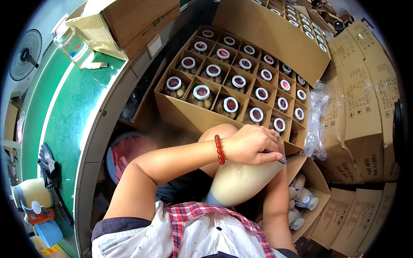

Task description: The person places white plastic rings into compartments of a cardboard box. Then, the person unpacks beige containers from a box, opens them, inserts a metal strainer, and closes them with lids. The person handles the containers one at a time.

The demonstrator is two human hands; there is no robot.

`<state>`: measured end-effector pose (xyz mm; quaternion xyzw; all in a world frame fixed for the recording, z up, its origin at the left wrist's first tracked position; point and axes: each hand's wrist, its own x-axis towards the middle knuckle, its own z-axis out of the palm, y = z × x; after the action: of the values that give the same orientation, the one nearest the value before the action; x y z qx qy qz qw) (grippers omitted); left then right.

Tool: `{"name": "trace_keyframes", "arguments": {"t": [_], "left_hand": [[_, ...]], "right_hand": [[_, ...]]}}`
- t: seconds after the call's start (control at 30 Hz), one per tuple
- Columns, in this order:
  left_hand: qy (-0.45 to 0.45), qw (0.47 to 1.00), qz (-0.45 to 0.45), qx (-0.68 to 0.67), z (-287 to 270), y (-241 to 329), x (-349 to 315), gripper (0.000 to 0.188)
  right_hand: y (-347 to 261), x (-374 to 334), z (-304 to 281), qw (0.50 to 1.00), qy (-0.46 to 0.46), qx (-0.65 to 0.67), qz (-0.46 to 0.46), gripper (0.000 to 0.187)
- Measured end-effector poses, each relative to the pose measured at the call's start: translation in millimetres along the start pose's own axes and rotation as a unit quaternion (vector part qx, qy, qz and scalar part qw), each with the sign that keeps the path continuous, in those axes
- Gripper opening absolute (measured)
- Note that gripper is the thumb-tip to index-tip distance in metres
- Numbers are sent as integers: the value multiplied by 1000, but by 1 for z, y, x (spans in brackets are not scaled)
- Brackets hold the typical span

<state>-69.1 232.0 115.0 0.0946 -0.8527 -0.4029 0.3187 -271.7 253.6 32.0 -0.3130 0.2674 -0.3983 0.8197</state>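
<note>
Left hand (254, 145): here it is, curled down over the upper end of the vessel, fingers bent, thumb laid along a small dark grey piece (281, 161).
Right hand (280, 147): mostly hidden at the far side; how far its fingers close, and on what, I cannot tell.
Cream vessel (243, 182): in front of the body, tilted, its blue-grey end low by the plaid trim (195, 210), the other end under the left hand.
Good handling: steady pressure looks the key; the low end wants firm bracing, and the smooth curved wall probably slips if squeezed on one side only.
Divided carton (185, 112): just beyond, white-ringed jars (201, 92) standing in its cells; best to have elbows and vessel clear of that edge.
Smaller carton (320, 202): beside the right forearm, cream-and-grey pieces inside.
Plastic wrap (316, 124): crumpled at the divided carton's right side.
Green worktop (69, 112): out left, carrying a dark glove (49, 167).
</note>
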Motion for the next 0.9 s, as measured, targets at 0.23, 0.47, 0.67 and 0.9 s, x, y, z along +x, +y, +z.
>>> {"name": "trace_keyframes", "arguments": {"t": [0.23, 0.47, 0.67, 0.9], "left_hand": [[-127, 899, -20, -418, -25, -52, -12, 21], [66, 939, -309, 134, -66, -82, 40, 23], [77, 941, -259, 204, -72, -76, 77, 21], [148, 968, -196, -54, -79, -40, 73, 27]], "right_hand": [[-28, -37, 54, 975, 127, -184, -7, 50], [-62, -22, 146, 507, 239, -782, -273, 35], [-78, 5, 159, 441, 141, -838, -290, 40], [-91, -25, 227, 704, -44, -447, -550, 34]]}}
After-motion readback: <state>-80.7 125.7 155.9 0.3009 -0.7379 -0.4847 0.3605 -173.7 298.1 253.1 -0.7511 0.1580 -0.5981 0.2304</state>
